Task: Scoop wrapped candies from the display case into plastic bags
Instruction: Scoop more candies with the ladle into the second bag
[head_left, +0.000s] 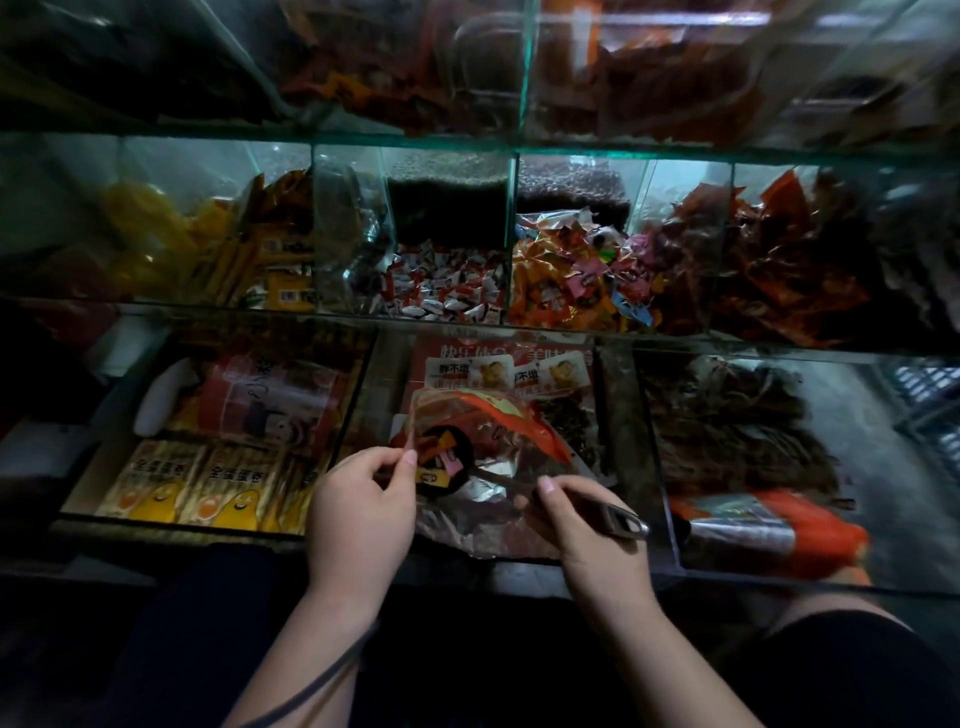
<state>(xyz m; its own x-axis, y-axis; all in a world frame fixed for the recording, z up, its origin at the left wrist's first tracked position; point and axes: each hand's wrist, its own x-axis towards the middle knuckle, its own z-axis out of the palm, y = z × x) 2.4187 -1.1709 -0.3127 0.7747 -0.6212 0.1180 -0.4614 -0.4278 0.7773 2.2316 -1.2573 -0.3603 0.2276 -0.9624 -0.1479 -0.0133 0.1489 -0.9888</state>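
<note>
Wrapped candies (441, 453), only a few, orange and pink, in the bowl of the scoop inside the bag, above the front middle compartment (657, 467) of the display case (525, 73); too overlapped for an exact count. Nearest, two hands: left grip (363, 509) pinching the bag's rim between thumb and fingertips, right grip (587, 530) curled round the handle of one metal scoop (623, 522), bowl end set inside the mouth of one clear plastic bag (493, 415). Likely trouble: mouth held on one side only, so apt to sag shut and send candies over the edge into the compartment below; thin film apt to slip from so slight a pinch, or to snag and tear on the metal edge; handle held well back from the bowl, so prone to roll and tip early. Dim light no help either. Front row: three compartments, with at least three yellow-faced packets (171, 496) on the left and one red-and-silver pack (769, 530) on the right. Beyond, on the middle shelf (218, 306), two heaps of stock: one of white-and-red candies (447, 288), one of mixed-colour candies (571, 280) just beside it, glass between. Farther still, a top shelf (208, 130), blurred, contents not countable.
</note>
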